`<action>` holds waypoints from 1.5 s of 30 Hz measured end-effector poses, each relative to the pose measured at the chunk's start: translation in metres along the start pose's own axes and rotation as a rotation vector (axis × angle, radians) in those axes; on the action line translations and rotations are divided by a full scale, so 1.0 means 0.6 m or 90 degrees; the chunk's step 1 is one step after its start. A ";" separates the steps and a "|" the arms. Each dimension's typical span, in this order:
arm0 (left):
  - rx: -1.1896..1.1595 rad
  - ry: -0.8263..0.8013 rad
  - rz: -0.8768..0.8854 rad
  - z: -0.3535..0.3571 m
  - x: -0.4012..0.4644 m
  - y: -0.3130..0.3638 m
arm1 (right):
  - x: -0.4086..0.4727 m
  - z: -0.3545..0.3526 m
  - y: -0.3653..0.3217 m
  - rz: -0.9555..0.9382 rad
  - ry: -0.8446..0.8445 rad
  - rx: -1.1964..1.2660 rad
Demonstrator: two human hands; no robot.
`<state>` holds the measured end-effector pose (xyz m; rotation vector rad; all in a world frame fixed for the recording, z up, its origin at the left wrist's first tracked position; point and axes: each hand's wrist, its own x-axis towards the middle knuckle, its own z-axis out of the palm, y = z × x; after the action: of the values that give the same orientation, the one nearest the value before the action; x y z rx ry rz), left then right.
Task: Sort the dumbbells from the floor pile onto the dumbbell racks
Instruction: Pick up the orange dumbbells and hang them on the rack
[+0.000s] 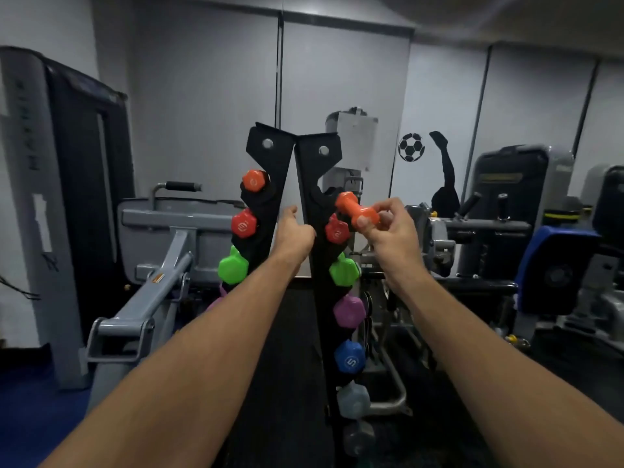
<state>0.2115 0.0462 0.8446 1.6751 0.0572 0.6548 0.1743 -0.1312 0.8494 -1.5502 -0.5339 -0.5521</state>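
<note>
Right hand: my right hand (pixel 388 231) pinches the orange dumbbell (pixel 359 211) by its handle, fingers and thumb curled round it, held tilted just right of the right rack's top cradle.
Left hand: my left hand (pixel 293 231) grips the inner edge of the left rack upright (pixel 270 184), fingers wrapped behind it and hidden.
Left rack: top to bottom, an orange dumbbell end (pixel 254 180), a red end (pixel 243 224), a green end (pixel 233 266); lower ones are hidden by my forearm.
Right rack (pixel 314 184): red end (pixel 337 231), green (pixel 343 270), purple (pixel 349 310), blue (pixel 350 358), two grey below.
Surroundings: grey weight machines left and right; a football decal (pixel 411 147) on the far wall.
</note>
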 end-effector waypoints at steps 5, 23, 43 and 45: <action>0.062 -0.088 -0.004 -0.006 0.034 0.017 | 0.083 0.010 -0.015 -0.034 0.030 -0.036; 0.037 -0.155 0.017 0.021 0.050 -0.003 | 0.200 0.099 0.028 -0.052 -0.053 -0.138; 0.059 -0.163 0.032 0.017 0.047 0.002 | 0.212 0.098 0.032 -0.062 -0.106 -0.329; 0.061 -0.165 0.029 0.016 0.046 0.004 | 0.215 0.103 0.031 -0.055 -0.093 -0.316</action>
<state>0.2381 0.0476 0.8568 1.8464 -0.1379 0.4697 0.2872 -0.0697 0.9149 -2.0576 -0.6052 -0.6749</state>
